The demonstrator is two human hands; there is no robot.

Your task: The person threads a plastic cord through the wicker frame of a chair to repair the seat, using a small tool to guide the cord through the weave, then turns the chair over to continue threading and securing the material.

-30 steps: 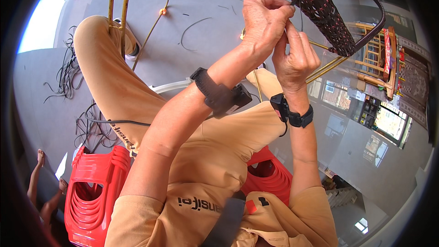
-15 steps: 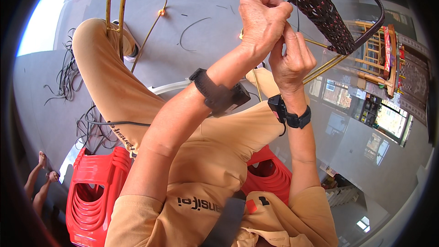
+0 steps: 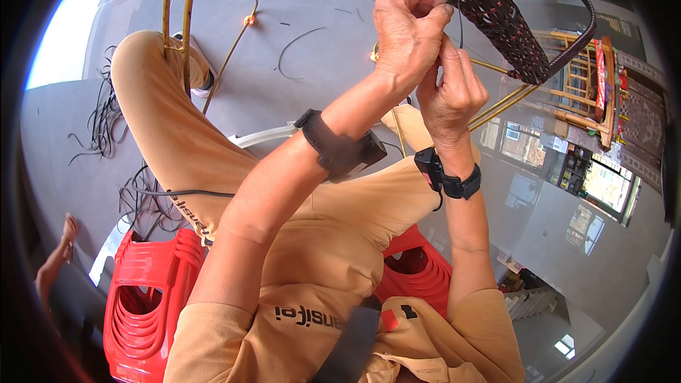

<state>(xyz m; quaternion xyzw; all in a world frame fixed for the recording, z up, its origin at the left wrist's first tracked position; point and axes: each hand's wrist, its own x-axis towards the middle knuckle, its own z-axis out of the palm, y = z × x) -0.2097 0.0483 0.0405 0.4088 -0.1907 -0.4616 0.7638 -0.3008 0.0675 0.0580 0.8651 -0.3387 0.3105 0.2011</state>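
Observation:
My left hand (image 3: 406,32) is closed in a pinch, with its thumb and fingertips pressed together beside the dark weave. Just below it, my right hand (image 3: 454,92) is closed too, and its raised fingertips meet the left hand's. Whatever they pinch is small and mostly hidden by the fingers. A thin dark strand (image 3: 461,28) shows right beside the fingertips. To their right slants a woven piece of dark brown strips with reddish flecks (image 3: 489,10), fixed on a frame of yellowish metal rods (image 3: 507,105).
A red plastic stool (image 3: 145,312) is beneath me. Loose dark strips (image 3: 106,124) lie heaped on the grey floor at left, with a curved strip (image 3: 284,57) farther ahead. An orange knot (image 3: 250,20) ties two rods. At far left shows another person's bare foot (image 3: 69,229).
My hands stay pinched together and have barely shifted. At far left, the other person's legs have moved: two feet showed before, and now one shows, higher up.

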